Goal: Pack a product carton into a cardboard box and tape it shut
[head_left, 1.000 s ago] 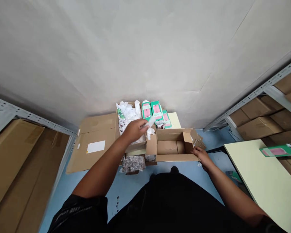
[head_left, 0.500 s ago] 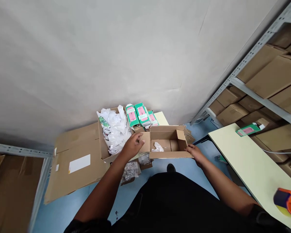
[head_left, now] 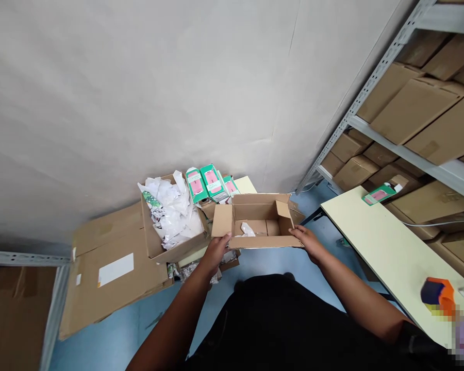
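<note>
Since half a second ago, the left hand (head_left: 217, 252) has come down from above the side flap onto the near edge of the open carton (head_left: 266, 241), and the view has swung to the right. Taking the carton as the clock's centre, this hand pinches its corner at eight o'clock, thumb on top; the fingers underneath are hidden. Between three and four o'clock, the right hand (head_left: 307, 241) pinches the other near corner. The carton sits in front of the body, flaps open, with one white crumpled piece (head_left: 248, 230) on its floor towards nine o'clock. I cannot tell whether anything supports it from below.

At nine o'clock stands a larger box (head_left: 150, 232) heaped with white crumpled paper (head_left: 172, 208); green-and-pink boxes (head_left: 212, 183) lie at ten. Flattened cardboard (head_left: 112, 242) with a white label spreads beyond the larger box. A pale table (head_left: 371, 232) extends from three to four o'clock, and shelved cartons (head_left: 421, 108) fill two o'clock.
</note>
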`<state>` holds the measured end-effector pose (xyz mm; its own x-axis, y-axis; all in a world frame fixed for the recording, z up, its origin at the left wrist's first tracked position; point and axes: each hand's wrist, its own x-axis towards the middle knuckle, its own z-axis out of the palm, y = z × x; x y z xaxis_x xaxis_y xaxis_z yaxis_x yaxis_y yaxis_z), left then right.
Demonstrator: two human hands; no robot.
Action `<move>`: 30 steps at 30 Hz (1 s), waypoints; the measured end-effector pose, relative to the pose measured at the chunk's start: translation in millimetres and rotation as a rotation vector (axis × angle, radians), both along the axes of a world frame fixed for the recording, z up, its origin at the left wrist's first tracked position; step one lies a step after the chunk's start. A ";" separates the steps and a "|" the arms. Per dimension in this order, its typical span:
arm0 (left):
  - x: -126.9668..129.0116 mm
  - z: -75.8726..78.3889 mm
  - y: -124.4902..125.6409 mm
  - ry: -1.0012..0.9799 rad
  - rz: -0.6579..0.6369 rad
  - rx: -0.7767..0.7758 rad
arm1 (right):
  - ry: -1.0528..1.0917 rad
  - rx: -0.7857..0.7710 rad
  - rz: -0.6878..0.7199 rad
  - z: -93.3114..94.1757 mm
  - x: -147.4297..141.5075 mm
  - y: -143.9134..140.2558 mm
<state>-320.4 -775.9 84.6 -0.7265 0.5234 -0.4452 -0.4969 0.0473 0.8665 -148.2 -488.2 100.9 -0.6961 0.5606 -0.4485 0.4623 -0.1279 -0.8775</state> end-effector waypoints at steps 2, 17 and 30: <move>6.9 0.7 10.9 0.003 0.033 -0.021 | 0.012 -0.030 0.002 -1.4 4.4 9.9; 59.7 27.3 84.5 0.123 0.098 -0.155 | 0.056 -0.115 0.025 -3.3 35.6 87.2; 98.8 33.7 268.5 0.190 -0.266 -0.169 | 0.065 -0.159 -0.335 -5.8 168.7 194.4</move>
<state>-221.6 -507.4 118.3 -0.6531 0.6356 -0.4117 -0.2791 0.3033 0.9111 20.4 -293.8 95.0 -0.5156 0.6892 -0.5090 0.3152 -0.3999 -0.8607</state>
